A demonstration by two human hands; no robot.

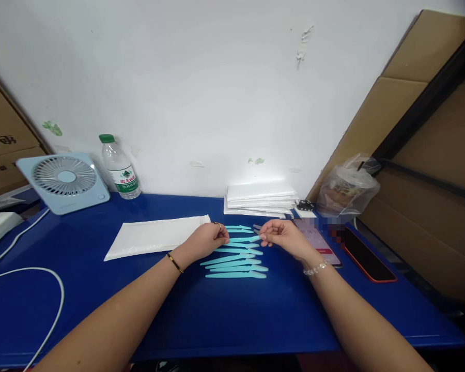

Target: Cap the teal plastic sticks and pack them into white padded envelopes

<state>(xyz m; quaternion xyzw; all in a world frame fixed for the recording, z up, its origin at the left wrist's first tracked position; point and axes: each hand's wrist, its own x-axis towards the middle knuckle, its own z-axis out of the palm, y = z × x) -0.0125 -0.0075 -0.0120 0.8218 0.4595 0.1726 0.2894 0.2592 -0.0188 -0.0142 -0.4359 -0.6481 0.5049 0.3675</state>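
Several slim turquoise plastic sticks (236,268) lie in a row on the blue table (201,315). One turquoise stick (243,239) is held level just above them. My left hand (206,241) pinches its left end and my right hand (282,236) pinches its right end. Both hands have the fingers curled closed. A white padded envelope (151,236) lies flat just left of my left hand.
A stack of white envelopes (260,199) sits against the wall. At the back left are a small blue fan (65,181) and a water bottle (120,168). To the right lie two phones (368,256), beside a bagged drink cup (346,186) and leaning cardboard (422,134). A white cable (50,289) loops at left.
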